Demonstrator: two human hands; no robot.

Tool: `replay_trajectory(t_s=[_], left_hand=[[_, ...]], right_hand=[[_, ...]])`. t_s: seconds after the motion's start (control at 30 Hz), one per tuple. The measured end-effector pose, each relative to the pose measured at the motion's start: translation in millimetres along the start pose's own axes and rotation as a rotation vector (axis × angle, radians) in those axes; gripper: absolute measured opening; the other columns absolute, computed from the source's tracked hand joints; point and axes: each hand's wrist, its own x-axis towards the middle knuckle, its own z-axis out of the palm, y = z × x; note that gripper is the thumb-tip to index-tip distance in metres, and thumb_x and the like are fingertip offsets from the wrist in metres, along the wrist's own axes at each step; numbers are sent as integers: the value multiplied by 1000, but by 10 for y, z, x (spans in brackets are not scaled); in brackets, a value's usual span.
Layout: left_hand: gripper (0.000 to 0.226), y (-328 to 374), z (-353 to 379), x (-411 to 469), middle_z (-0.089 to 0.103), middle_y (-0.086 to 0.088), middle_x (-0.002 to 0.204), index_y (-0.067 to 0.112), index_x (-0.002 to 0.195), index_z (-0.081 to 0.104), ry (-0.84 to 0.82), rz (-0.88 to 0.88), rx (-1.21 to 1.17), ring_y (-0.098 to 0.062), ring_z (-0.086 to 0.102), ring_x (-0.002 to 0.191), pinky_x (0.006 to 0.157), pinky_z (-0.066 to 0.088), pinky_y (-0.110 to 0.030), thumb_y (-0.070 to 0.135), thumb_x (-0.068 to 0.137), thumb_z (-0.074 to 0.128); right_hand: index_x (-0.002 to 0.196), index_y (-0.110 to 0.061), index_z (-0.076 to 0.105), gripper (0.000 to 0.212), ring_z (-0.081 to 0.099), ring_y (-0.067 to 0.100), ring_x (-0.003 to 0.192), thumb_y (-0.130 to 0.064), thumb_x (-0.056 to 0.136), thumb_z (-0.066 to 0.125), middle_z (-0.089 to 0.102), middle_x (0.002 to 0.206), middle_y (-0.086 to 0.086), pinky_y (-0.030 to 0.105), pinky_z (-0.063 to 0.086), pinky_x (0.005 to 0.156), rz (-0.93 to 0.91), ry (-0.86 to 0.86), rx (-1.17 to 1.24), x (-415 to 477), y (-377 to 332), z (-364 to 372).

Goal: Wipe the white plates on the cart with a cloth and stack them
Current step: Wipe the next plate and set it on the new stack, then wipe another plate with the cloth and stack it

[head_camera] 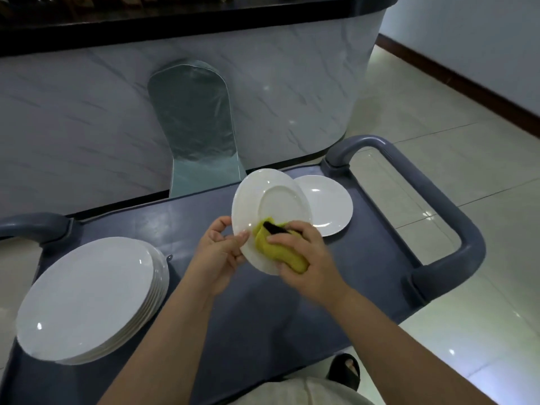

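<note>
Plate [271,206] tilted, rim pinched by left fingers [235,240]; right fingers [282,238] clamp cloth [292,258].

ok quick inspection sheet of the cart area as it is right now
surface: dark cart top, grey handle on the right
job's things: held plate tilted, underside to camera; yellow cloth on its lower rim; stack of plates left; single plate lying behind the held one
clutter: nothing seen
grippers: left hand pinches the held plate's rim; right hand grips the cloth
cables: nothing seen
surroundings: marble-look counter, covered chair back, tiled floor
</note>
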Motion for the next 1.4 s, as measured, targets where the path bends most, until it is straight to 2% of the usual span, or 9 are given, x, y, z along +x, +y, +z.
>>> replay_trajectory(t_s=[0.17,0.37,0.43,0.53,0.73,0.97,1.1,1.27,1.4], left_hand=[[21,214,383,156,72,-6,69,16,91,55,65,77,274,-20,67,61,58,58,-35,-5,88,60],[24,176,1046,701,68,-2,78,29,85,60,129,415,782,-18,64,75,68,51,-34,5,88,61],[22,50,1249,897,67,1,92,25,100,62,91,543,1075,-19,60,80,66,44,-29,7,90,54],[45,-173,1402,1157,67,-2,101,25,128,53,11,631,1534,-27,59,87,65,39,-31,5,88,47],[53,-510,1392,1421,63,-3,119,20,137,43,-185,611,1987,-28,60,104,80,49,-38,4,87,46],[64,-1051,1220,1408,37,-10,150,17,149,26,-381,413,2097,-28,39,136,98,43,-40,5,91,49],[65,-1258,1125,1405,35,-10,148,18,148,27,-418,342,2063,-29,39,132,96,44,-41,1,89,47],[55,-1297,1046,1383,36,-9,148,16,143,37,-462,325,1945,-28,35,135,100,41,-41,-1,91,43],[35,-1052,943,1290,57,-1,132,22,132,53,-289,354,1829,-26,55,117,90,45,-34,32,99,47]], right_hand=[[114,-36,65,44,45,9,111,-18,73,66,44,119,-15,24,39,102,188,27,-61,-181,564,-407],[118,-33,64,41,44,17,111,-14,82,70,41,115,-6,28,40,96,443,217,-211,-24,859,-1033],[118,-29,65,41,45,20,111,-12,81,70,41,114,-5,21,37,92,447,253,-229,12,879,-1171],[117,-29,65,41,47,20,108,-12,81,71,42,112,-4,12,34,88,460,300,-240,10,926,-1298],[108,-37,62,44,48,-16,98,-5,80,70,49,115,-2,-4,35,75,522,440,-45,36,891,-1481],[110,-34,63,42,45,-21,96,-5,80,70,48,116,-1,-3,36,76,552,437,-30,79,970,-1514],[107,-36,63,43,45,-19,95,-4,79,70,47,113,0,-4,35,75,555,381,-41,52,1030,-1405],[103,-44,60,45,51,10,102,-7,79,71,47,111,-3,5,38,80,564,332,-66,31,1067,-1271],[104,-45,60,44,49,17,108,-10,79,70,46,113,-4,13,37,84,508,274,-114,160,974,-1136]])
